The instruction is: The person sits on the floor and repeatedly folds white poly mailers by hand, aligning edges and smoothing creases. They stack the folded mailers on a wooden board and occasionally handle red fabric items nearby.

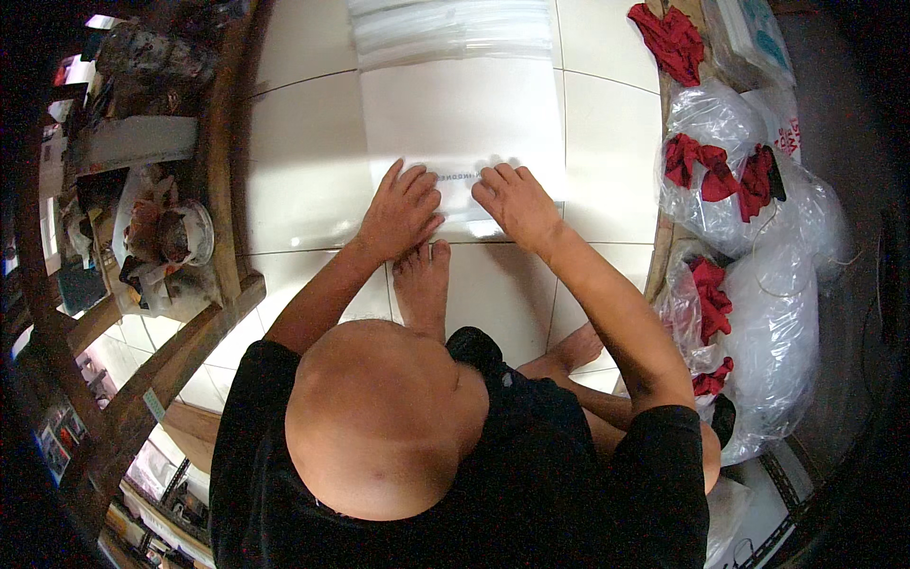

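Note:
A white sheet [460, 119] lies on the tiled floor in front of me, with clear plastic [474, 226] showing along its near edge. Faint, reversed print runs across the sheet between my hands. My left hand [400, 207] rests on the sheet's near left part, fingers apart and slightly bent. On the near right part, my right hand [517, 201] presses its bent fingertips down. Whether either thumb has plastic beneath it is hard to see. A stack of clear plastic bags [450, 33] covers the sheet's far end.
Wooden shelving [223, 142] crowded with odds and ends stands along the left. At right, big clear plastic bags [773, 322] bulge beside a wooden edge, with a red cloth [668, 43] and more red pieces among them. My bare foot [422, 284] is just behind my left hand.

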The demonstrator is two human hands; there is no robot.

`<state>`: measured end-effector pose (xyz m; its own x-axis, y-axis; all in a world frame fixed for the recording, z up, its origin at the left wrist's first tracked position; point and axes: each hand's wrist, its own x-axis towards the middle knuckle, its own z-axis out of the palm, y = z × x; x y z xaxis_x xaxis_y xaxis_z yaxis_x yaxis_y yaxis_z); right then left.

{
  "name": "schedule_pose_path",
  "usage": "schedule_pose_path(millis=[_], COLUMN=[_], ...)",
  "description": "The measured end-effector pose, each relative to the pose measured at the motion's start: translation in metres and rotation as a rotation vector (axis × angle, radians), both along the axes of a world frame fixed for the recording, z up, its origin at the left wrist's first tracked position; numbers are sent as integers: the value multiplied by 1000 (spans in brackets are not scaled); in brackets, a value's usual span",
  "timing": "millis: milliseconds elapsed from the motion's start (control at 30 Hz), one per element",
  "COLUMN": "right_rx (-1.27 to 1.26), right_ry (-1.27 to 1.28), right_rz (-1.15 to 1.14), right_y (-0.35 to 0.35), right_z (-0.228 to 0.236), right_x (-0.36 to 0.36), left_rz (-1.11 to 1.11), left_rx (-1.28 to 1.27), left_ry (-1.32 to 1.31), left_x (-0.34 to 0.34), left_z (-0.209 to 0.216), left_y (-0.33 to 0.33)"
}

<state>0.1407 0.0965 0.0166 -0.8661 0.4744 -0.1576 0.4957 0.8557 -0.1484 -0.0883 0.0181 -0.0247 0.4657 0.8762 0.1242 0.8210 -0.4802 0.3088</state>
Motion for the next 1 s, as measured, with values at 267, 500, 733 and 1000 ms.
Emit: schedule_pose_path(millis=[267, 500, 733, 1000], right_rx=[-17, -29, -89, -41], right_ry=[9, -1, 66, 59], right_rz=[13, -25, -72, -63], right_y=[-7, -2, 4, 2], right_z=[-12, -11, -16, -13], right_x=[0, -3, -5, -10], left_rz=[-93, -44, -58, -107], left_rx=[15, -1, -119, -55], left_ry=[30, 11, 34, 95], left_x=[-4, 0, -2, 2], left_z=[-8, 2, 7, -5], left_y=[2, 4, 15, 15])
